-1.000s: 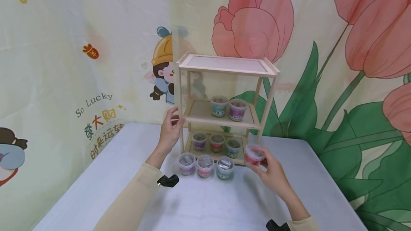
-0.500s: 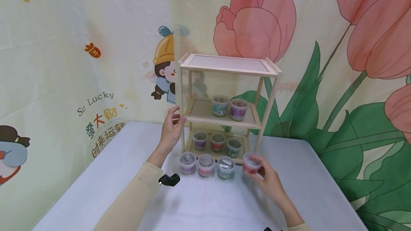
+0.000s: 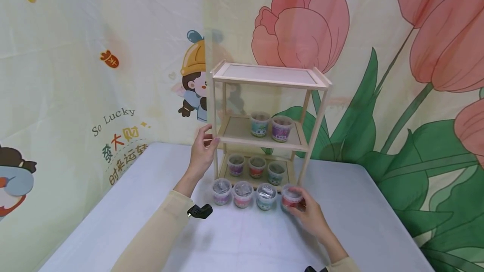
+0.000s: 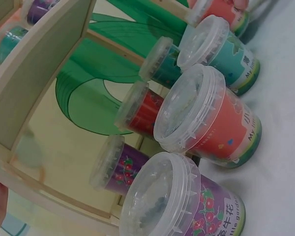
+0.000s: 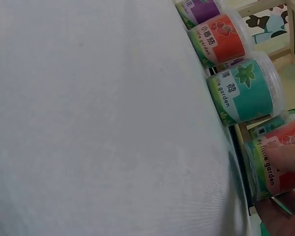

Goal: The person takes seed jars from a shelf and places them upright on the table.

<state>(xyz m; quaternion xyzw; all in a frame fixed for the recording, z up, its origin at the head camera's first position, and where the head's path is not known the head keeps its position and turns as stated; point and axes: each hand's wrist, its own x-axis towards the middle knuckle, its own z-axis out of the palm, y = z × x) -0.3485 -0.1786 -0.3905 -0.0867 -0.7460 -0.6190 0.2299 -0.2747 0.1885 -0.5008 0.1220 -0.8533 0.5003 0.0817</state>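
My right hand grips a red-labelled plastic cup with a clear lid, at the right end of a front row of cups. In the right wrist view, thumb and fingers lie around that red cup. My left hand holds the left post of a wooden shelf rack at the middle tier. Left of the gripped cup stand a teal cup, a red cup and a purple cup, all upright on the white cloth before the rack.
On the bottom tier stand a purple cup, a red cup and a teal cup. The middle tier bears a teal cup and a purple cup towards its right. Printed cloth hangs behind the table.
My right hand has moved left and downward with the red cup, bringing it nearer the teal cup in the front row. My left hand stays at the rack post.
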